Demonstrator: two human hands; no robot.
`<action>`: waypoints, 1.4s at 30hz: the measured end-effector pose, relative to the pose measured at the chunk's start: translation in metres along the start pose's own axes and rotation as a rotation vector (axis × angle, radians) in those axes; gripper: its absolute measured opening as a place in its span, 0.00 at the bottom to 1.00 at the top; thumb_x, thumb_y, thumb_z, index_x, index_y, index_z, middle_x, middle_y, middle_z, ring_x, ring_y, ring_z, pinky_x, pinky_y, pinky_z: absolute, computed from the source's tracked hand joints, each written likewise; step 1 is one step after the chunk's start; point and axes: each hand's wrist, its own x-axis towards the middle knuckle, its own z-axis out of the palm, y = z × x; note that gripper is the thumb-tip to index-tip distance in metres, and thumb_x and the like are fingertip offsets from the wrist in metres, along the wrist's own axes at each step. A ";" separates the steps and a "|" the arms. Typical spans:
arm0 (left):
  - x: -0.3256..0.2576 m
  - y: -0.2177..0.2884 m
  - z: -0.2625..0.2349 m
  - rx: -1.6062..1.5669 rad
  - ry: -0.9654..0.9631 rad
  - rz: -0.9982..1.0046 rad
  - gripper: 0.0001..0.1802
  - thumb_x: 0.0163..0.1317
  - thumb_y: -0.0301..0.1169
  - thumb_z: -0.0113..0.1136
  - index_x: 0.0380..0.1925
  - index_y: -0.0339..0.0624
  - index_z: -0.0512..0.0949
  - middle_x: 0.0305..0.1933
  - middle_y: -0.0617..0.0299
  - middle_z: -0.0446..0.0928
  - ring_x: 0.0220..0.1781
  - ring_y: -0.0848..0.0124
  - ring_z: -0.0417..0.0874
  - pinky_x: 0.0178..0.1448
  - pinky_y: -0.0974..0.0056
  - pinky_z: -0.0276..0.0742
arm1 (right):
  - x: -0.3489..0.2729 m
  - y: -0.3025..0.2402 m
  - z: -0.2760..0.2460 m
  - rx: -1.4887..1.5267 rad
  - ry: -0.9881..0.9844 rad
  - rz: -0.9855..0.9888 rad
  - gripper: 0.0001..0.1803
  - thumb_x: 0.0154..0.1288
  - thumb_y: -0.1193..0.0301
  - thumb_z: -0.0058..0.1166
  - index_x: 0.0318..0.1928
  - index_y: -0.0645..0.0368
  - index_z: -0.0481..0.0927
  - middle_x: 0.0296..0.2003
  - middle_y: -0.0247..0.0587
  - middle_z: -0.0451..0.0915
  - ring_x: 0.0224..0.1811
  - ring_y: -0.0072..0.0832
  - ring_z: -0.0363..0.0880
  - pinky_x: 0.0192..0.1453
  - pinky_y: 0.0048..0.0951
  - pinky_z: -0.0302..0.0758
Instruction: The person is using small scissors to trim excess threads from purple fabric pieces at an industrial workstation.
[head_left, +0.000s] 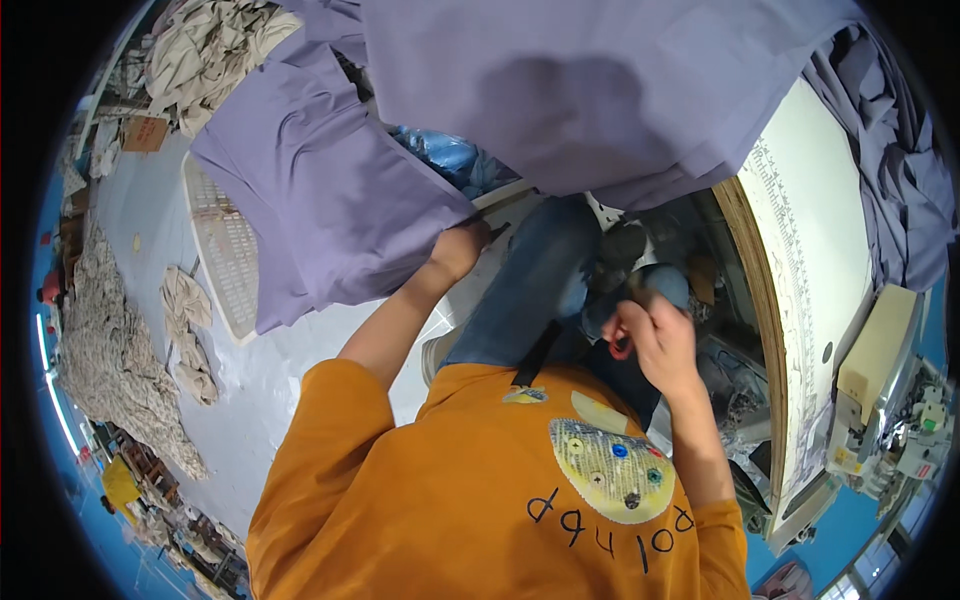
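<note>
Here below us, our left hand (pixel 460 252) curls at the lower right corner of the purple cloth (pixel 340 200), though we cannot tell whether it grips it. That cloth lies over the basket (pixel 228 262), leaving its left rim bare. Our right hand (pixel 655 340), slightly blurred, has its fingers closed around a small red thing (pixel 621 347), left of the tabletop (pixel 808 230)'s wooden edge. A purple sheet (pixel 600 90) overhangs that edge's upper end.
</note>
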 end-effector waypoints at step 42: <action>-0.170 -0.022 -0.078 -0.927 1.010 -0.395 0.22 0.57 0.22 0.54 0.54 0.39 0.67 0.52 0.56 0.70 0.48 0.71 0.75 0.50 0.68 0.71 | 0.068 -0.082 0.073 0.309 -0.134 -0.163 0.11 0.66 0.65 0.52 0.32 0.61 0.73 0.20 0.26 0.66 0.13 0.13 0.62 0.17 0.16 0.60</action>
